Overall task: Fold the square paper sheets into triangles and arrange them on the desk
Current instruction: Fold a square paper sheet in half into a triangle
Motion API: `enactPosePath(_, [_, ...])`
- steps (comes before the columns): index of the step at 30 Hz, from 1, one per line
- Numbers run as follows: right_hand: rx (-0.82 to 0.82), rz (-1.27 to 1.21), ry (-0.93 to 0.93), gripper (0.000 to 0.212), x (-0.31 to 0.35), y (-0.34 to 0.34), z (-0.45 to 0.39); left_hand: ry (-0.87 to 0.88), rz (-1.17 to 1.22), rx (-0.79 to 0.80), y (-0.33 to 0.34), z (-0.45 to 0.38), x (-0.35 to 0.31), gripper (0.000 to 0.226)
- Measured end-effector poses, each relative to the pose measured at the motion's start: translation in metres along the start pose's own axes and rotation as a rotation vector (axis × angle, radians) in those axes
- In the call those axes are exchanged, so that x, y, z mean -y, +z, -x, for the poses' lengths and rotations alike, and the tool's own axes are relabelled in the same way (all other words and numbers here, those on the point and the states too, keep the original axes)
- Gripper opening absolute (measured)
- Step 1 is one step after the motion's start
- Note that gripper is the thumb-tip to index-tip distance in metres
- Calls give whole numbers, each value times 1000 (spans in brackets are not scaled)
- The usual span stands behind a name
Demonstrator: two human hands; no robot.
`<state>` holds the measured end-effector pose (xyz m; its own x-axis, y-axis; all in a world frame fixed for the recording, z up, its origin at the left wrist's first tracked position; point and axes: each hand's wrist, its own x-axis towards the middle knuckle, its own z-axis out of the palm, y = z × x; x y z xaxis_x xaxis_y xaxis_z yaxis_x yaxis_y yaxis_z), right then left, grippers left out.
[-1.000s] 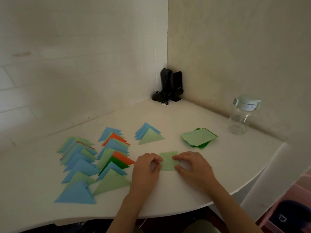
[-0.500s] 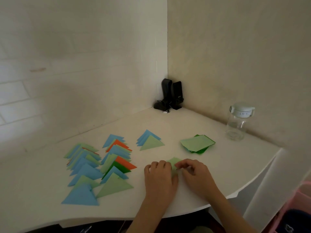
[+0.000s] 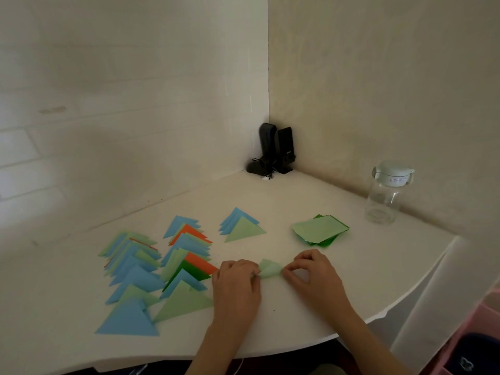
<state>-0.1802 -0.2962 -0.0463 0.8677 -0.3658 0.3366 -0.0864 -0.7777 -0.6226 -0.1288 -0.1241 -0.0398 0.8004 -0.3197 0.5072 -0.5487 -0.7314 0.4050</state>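
Green paper sheet (image 3: 269, 269) sits at six o'clock on the white desk (image 3: 311, 190). I pinch it with my left hand (image 3: 236, 289) and right hand (image 3: 315, 277). If one corner slips, the fold could go crooked, I think.

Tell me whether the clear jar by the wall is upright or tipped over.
Upright. The clear jar stands on its base on the desk, its pale lid on top.
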Motion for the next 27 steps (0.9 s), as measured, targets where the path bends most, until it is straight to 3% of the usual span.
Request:
enactPosePath(6, [-7,45,63,21,6,1,-4,-89,-40,-32,6,-3,-8,18])
enactPosePath(16, [11,142,108,33,13,3,-6,-111,-143,-101,19,-6,-7,34])
enactPosePath(27, [7,112,117,24,13,2,-7,-234,17,44,11,-8,-6,7])
